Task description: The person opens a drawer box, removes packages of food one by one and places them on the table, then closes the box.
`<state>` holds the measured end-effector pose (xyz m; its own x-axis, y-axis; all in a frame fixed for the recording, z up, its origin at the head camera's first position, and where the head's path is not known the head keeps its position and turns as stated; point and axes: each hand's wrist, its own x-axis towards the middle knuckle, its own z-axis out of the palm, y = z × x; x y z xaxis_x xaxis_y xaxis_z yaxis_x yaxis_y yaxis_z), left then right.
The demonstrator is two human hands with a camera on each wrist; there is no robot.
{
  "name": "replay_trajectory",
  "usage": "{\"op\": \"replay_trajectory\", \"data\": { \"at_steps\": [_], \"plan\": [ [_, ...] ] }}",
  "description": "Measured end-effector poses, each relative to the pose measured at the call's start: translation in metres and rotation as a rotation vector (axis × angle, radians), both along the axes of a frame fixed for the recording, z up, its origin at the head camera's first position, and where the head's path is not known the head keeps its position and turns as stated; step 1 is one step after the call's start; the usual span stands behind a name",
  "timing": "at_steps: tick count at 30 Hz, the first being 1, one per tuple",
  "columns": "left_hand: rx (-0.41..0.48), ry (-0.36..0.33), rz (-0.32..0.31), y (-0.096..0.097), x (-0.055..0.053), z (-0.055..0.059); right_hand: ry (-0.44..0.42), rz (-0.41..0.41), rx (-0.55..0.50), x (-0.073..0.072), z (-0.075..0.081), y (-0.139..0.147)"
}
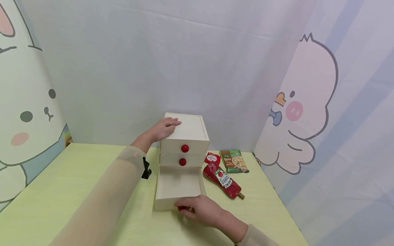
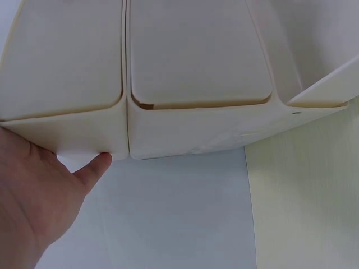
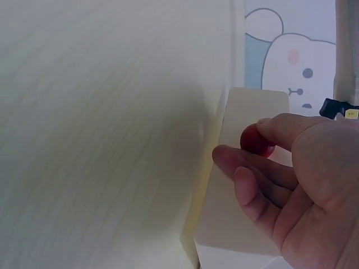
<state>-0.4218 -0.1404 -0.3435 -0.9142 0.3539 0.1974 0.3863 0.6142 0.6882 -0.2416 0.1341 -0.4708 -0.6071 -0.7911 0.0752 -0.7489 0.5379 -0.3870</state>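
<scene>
A white cabinet of three stacked drawers (image 1: 192,127) stands at the back of the table. Its bottom drawer (image 1: 166,204) is pulled far out, and its inside looks bare. My right hand (image 1: 205,210) pinches that drawer's red knob (image 3: 253,140) between thumb and fingers, seen closest in the right wrist view. My left hand (image 1: 164,129) rests on the left part of the cabinet's top. In the left wrist view its thumb lies against the side wall (image 2: 185,131). The top and middle drawers, each with a red knob, are closed.
Right of the cabinet lie dark red Heinz sauce pouches (image 1: 226,181), overlapping. Behind them are a small red packet (image 1: 212,158) and a green food packet (image 1: 234,161). A pale curtain (image 1: 197,68) hangs behind the pale green table (image 1: 83,184).
</scene>
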Motion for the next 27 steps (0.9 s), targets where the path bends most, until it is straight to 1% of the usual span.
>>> {"op": "replay_trajectory", "data": {
  "at_steps": [7, 12, 19, 24, 27],
  "plan": [
    [0.002, 0.009, -0.008, 0.000, -0.001, 0.000, 0.009, -0.020, -0.004, -0.008, -0.001, -0.001],
    [0.009, 0.003, -0.010, 0.001, -0.001, 0.001, -0.001, -0.045, -0.004, -0.013, -0.001, -0.004],
    [0.006, -0.008, 0.000, 0.000, -0.001, -0.001, -0.019, -0.078, -0.001, -0.021, -0.003, -0.007],
    [0.015, -0.010, 0.007, 0.000, -0.001, -0.001, -0.012, -0.089, 0.000, -0.026, -0.005, -0.008],
    [0.003, -0.001, 0.001, 0.000, 0.000, -0.001, -0.001, -0.089, -0.007, -0.029, -0.006, -0.009]
  ]
}}
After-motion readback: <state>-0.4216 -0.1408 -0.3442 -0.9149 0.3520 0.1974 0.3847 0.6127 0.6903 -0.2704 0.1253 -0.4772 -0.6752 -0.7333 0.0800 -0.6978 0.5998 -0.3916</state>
